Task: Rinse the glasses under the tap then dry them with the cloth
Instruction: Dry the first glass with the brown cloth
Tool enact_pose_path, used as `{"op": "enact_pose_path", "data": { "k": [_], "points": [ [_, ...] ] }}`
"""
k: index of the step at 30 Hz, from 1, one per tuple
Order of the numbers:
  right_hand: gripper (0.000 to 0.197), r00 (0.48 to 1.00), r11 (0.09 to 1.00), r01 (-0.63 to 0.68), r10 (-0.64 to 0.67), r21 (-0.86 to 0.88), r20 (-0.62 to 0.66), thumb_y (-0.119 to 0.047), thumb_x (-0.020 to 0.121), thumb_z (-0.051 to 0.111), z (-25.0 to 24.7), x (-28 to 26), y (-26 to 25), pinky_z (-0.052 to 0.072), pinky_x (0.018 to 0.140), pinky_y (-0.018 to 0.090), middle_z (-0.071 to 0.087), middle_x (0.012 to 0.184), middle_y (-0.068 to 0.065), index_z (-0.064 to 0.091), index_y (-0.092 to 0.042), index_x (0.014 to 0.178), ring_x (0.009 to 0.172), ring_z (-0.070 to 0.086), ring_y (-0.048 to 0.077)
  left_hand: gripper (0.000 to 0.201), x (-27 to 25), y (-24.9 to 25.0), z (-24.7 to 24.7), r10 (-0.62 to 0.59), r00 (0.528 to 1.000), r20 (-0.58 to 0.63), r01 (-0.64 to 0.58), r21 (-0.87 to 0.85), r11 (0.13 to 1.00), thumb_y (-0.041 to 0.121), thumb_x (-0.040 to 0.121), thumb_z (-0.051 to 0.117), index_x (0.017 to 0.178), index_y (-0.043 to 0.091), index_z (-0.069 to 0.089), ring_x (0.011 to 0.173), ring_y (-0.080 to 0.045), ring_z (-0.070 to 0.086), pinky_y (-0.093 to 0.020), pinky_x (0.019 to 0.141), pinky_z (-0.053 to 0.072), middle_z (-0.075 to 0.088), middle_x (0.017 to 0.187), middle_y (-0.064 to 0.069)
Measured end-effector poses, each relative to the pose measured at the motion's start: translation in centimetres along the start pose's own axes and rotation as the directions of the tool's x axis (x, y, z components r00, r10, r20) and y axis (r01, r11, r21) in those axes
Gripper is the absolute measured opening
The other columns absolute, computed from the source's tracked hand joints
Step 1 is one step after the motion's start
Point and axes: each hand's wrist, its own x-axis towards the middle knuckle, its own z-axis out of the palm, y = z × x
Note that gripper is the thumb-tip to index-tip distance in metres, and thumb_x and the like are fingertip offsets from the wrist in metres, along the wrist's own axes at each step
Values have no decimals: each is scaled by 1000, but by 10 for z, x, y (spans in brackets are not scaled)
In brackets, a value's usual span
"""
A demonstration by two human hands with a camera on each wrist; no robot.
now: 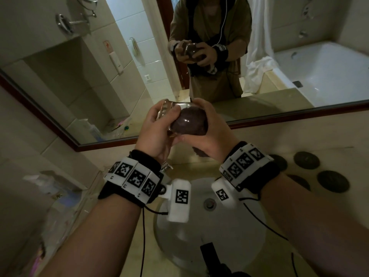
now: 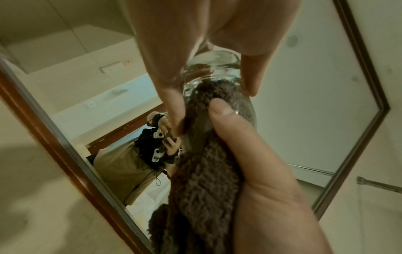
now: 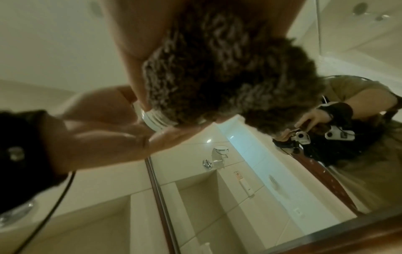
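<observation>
A clear glass (image 1: 169,108) is held on its side above the basin, in front of the mirror. My left hand (image 1: 157,128) grips its thick base end, thumb on top. A dark brown cloth (image 1: 189,121) is stuffed into the glass and shows through its wall. My right hand (image 1: 203,124) grips the cloth at the glass's mouth, and a tail of cloth hangs under the palm. The left wrist view shows the glass (image 2: 214,72), the cloth (image 2: 202,171) and my right thumb pressing on it. In the right wrist view the cloth (image 3: 222,68) hides most of the glass (image 3: 156,120).
A white basin (image 1: 199,232) with its drain lies below my hands. Several dark round coasters (image 1: 319,172) sit on the counter at right. A wood-framed mirror (image 1: 83,144) spans the wall ahead. Blurred clutter lies on the counter at left.
</observation>
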Motion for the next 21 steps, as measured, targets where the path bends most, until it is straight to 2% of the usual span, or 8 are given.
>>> {"op": "enact_pose_path", "data": {
  "k": [3, 5, 9, 12, 15, 18, 20, 21],
  "points": [
    [92, 998, 998, 39, -41, -43, -49, -27, 64, 86, 9, -2, -4, 49, 90, 20, 52, 114, -15, 31, -23, 137, 104, 57, 3, 53, -2, 6, -2, 33, 999, -2, -33, 19, 999, 18, 89, 65, 137, 10, 45, 107, -35, 66, -47, 83, 55, 62, 126, -18],
    [91, 994, 997, 54, -59, -54, -89, -28, 64, 85, 14, -3, -7, 50, 91, 24, 53, 117, -9, 31, -22, 137, 105, 57, 8, 49, -2, 10, -6, 31, 999, -10, -31, 29, 999, 17, 90, 64, 136, 12, 47, 106, -33, 67, -48, 83, 55, 64, 123, -16],
    [84, 992, 1000, 13, -9, 29, -129, -25, 65, 84, 30, -1, -14, 53, 89, 29, 55, 117, -6, 34, -26, 134, 102, 60, 10, 46, -3, 18, -17, 34, 999, 2, -34, 23, 999, 13, 88, 66, 132, 16, 51, 100, -30, 68, -42, 71, 58, 63, 121, -12],
    [83, 995, 977, -71, 84, 199, -60, -28, 58, 84, 37, 2, -17, 54, 82, 30, 58, 112, -5, 39, -28, 128, 97, 63, 12, 47, -4, 24, -28, 35, 999, 30, -36, 42, 998, 11, 88, 66, 131, 19, 51, 99, -25, 68, -37, 65, 57, 61, 120, -8],
    [78, 989, 948, -142, 149, 284, -5, -22, 58, 86, 37, 4, -20, 53, 76, 26, 60, 108, -4, 44, -28, 124, 93, 64, 13, 47, -4, 26, -36, 35, 998, 56, -39, 60, 997, 11, 88, 65, 131, 20, 50, 103, -24, 66, -39, 69, 58, 58, 125, -7],
    [79, 994, 990, -57, 69, 128, -89, -17, 63, 85, 42, 3, -26, 50, 80, 16, 56, 110, -10, 40, -24, 128, 97, 59, 5, 46, -4, 26, -38, -2, 998, 57, 2, 6, 1000, 22, 90, 65, 132, 16, 49, 105, -30, 67, -39, 70, 59, 60, 126, -13],
    [85, 989, 1000, -1, -3, -23, -145, -21, 65, 84, 46, 2, -26, 48, 84, 16, 54, 111, -11, 35, -25, 134, 100, 58, 6, 53, -4, 24, -34, -37, 998, 57, 37, -5, 999, 34, 91, 64, 135, 10, 48, 102, -33, 68, -38, 66, 60, 64, 123, -19],
    [86, 988, 998, 11, -21, -66, -156, -23, 65, 84, 46, 2, -25, 46, 85, 16, 53, 112, -10, 34, -25, 135, 100, 57, 7, 52, -5, 23, -31, -41, 998, 51, 42, -7, 999, 34, 92, 62, 135, 8, 48, 99, -33, 69, -37, 64, 60, 65, 121, -20]
  ]
}}
